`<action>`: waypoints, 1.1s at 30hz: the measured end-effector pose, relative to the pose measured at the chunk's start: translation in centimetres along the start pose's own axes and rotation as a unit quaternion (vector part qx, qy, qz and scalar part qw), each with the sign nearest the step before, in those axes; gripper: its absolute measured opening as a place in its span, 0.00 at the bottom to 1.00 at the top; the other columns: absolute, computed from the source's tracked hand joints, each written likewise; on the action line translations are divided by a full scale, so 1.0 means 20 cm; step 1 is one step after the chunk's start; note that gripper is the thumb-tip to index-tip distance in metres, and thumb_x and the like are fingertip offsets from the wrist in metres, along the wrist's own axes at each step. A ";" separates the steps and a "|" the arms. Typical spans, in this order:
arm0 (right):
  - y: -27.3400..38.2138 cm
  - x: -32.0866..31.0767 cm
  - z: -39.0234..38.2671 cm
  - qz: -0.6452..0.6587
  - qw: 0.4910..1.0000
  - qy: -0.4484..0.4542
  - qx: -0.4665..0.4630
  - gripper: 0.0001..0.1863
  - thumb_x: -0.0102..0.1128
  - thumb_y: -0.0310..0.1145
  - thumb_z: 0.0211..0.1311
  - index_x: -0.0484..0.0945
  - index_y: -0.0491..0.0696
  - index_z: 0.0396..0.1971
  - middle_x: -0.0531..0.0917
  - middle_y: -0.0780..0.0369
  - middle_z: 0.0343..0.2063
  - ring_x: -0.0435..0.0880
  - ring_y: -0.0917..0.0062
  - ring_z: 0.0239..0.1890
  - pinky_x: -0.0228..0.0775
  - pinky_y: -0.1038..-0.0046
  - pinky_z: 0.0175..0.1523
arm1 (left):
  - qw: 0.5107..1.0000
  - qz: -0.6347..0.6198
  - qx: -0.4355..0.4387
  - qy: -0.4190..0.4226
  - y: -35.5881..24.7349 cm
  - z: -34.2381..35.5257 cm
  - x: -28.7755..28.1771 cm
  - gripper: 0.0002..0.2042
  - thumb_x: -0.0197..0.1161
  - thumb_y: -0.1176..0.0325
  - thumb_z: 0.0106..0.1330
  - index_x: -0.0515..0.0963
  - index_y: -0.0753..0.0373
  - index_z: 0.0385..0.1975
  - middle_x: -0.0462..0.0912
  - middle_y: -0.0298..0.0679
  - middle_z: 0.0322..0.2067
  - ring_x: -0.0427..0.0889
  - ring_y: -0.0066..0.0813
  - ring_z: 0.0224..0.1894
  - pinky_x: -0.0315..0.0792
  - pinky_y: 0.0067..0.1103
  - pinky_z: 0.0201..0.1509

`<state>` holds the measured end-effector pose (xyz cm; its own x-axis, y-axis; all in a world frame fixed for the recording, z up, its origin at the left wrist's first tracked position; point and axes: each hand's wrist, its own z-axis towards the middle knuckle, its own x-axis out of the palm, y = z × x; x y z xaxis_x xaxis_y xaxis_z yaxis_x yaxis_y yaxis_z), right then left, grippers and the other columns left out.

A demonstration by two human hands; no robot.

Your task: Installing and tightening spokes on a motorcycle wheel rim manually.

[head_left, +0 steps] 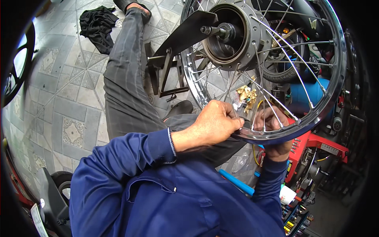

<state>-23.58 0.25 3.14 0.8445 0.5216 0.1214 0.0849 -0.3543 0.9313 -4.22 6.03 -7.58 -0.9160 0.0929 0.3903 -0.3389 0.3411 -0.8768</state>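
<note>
A spoked motorcycle wheel [335, 75] with a shiny dark rim stands tilted in front of me, its grey hub [254, 39] held on an axle in a dark metal stand [167, 69]. My left hand [217, 123] is closed at the near part of the rim, thumb pressed to the fingers; whatever it pinches is hidden. Beneath and behind the rim comes my right hand [272, 120], its curled fingers showing between the spokes [272, 98]. It is closed around the rim, partly covered by it.
Crumpled gold-coloured wrapping [247, 94] lies on the tiled floor beyond the spokes. Another wheel with a tyre [282, 75] and a blue cylinder [306, 96] are at the right. Nearer are a red metal frame [300, 148] and a blue bar [237, 181]. A black cloth [98, 27] lies far left.
</note>
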 end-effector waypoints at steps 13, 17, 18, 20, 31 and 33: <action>0.24 0.03 0.29 -0.222 0.949 0.144 0.173 0.22 0.81 0.30 0.44 0.79 0.39 0.38 0.84 0.59 0.30 0.84 0.77 0.33 0.77 0.75 0.43 | 0.995 0.087 0.011 -0.045 0.06 0.02 0.01 0.15 0.70 0.63 0.63 0.80 0.73 0.26 0.83 0.44 0.20 0.81 0.24 0.26 0.74 0.27 0.30; 0.07 -0.04 0.26 -0.213 0.960 0.109 0.142 0.24 0.81 0.30 0.46 0.77 0.40 0.40 0.84 0.60 0.34 0.83 0.78 0.36 0.77 0.76 0.46 | 0.984 0.171 -0.006 -0.057 0.04 0.02 -0.01 0.14 0.69 0.64 0.64 0.81 0.72 0.28 0.83 0.42 0.21 0.80 0.23 0.27 0.74 0.26 0.31; 0.05 -0.04 0.26 -0.209 0.961 0.108 0.143 0.24 0.81 0.30 0.46 0.77 0.40 0.40 0.84 0.60 0.34 0.83 0.78 0.36 0.77 0.76 0.46 | 0.983 0.173 -0.009 -0.056 0.06 0.02 -0.01 0.14 0.69 0.64 0.64 0.81 0.72 0.28 0.83 0.42 0.21 0.80 0.23 0.27 0.74 0.26 0.31; -0.01 -0.04 0.25 -0.185 0.969 0.076 0.145 0.27 0.83 0.32 0.44 0.77 0.41 0.42 0.84 0.61 0.35 0.83 0.78 0.37 0.77 0.76 0.45 | 0.996 0.071 0.021 -0.057 0.12 0.03 -0.01 0.15 0.69 0.63 0.65 0.81 0.72 0.28 0.82 0.41 0.20 0.79 0.22 0.26 0.73 0.26 0.31; -0.02 -0.02 0.25 -0.223 0.962 0.123 0.101 0.27 0.78 0.31 0.52 0.73 0.39 0.48 0.84 0.57 0.38 0.84 0.77 0.39 0.76 0.76 0.46 | 0.991 0.130 -0.010 -0.029 0.03 0.00 -0.07 0.13 0.68 0.65 0.67 0.81 0.71 0.31 0.81 0.36 0.23 0.76 0.19 0.28 0.72 0.24 0.31; -0.06 -0.06 0.22 -0.218 0.966 0.131 0.049 0.27 0.76 0.32 0.56 0.71 0.38 0.51 0.84 0.56 0.38 0.84 0.76 0.39 0.76 0.75 0.46 | 0.987 0.157 -0.005 -0.032 0.03 0.00 -0.06 0.13 0.68 0.64 0.67 0.81 0.71 0.30 0.81 0.36 0.22 0.76 0.18 0.28 0.72 0.23 0.31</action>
<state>-22.29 -3.36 0.44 0.5552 0.8117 -0.1811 0.4632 -0.1210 0.8780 -3.34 6.11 -8.52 -0.9875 0.1356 0.0802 -0.0339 0.3138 -0.9489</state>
